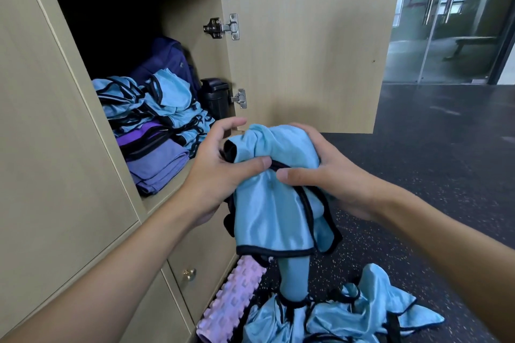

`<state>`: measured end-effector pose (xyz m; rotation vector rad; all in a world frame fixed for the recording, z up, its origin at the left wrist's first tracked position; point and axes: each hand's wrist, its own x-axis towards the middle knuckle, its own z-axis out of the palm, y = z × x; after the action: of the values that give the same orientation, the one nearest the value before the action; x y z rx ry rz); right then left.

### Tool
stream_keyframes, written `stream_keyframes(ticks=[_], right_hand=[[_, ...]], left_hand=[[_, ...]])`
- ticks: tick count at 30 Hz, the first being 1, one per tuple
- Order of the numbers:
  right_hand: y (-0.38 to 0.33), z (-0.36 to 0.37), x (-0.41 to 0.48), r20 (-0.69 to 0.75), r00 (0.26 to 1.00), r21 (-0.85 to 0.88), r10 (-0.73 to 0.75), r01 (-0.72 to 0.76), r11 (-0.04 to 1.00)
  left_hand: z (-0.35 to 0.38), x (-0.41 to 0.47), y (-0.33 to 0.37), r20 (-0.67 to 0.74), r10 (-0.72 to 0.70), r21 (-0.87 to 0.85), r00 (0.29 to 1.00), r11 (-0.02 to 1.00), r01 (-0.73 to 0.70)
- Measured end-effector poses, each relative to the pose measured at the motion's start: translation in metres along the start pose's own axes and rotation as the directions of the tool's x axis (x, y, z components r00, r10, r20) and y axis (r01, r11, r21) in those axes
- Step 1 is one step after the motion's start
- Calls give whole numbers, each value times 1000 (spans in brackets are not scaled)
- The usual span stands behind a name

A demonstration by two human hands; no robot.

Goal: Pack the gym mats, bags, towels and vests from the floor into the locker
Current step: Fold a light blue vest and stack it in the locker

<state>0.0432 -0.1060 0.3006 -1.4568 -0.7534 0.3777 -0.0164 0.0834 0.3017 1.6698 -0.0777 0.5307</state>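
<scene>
Fingers (252, 166) around glossy, black-trimmed vest (267, 211)

Readable text: none anywhere in view.
vest (273, 203): plain light-blue cloth with black trim, no print or number showing.
locker door (306, 50): bare wood grain, no label or number.
glass doors (446, 22): too blurred to make out any sign.

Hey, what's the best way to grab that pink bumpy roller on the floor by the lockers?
Grip the pink roller round its bare middle, from above and the right. It seems to lie along the lower locker door, which blocks its left, and the floor vests crowd its near end.
</scene>
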Motion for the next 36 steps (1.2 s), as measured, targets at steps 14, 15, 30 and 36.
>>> stream_keyframes(ticks=[14, 15, 30, 36], right_hand=[[3, 5, 4, -248, 966, 43, -75, 88, 995], [3, 5, 4, -246, 966, 31, -79, 89, 996], [0, -5, -4, 36, 997, -197, 72, -64, 978], [-2, -5, -4, 38, 999, -447, 32, -12, 894]], left_hand=[[-1, -7, -6, 292, 114, 446, 949, 862, -241], [-1, -8, -7, 312, 90, 466, 946, 853, -235], [-2, -2, -1, 182, 166, 376, 969, 899, -225], [0, -1, 4, 102, 95, 323, 990, 938, -123]])
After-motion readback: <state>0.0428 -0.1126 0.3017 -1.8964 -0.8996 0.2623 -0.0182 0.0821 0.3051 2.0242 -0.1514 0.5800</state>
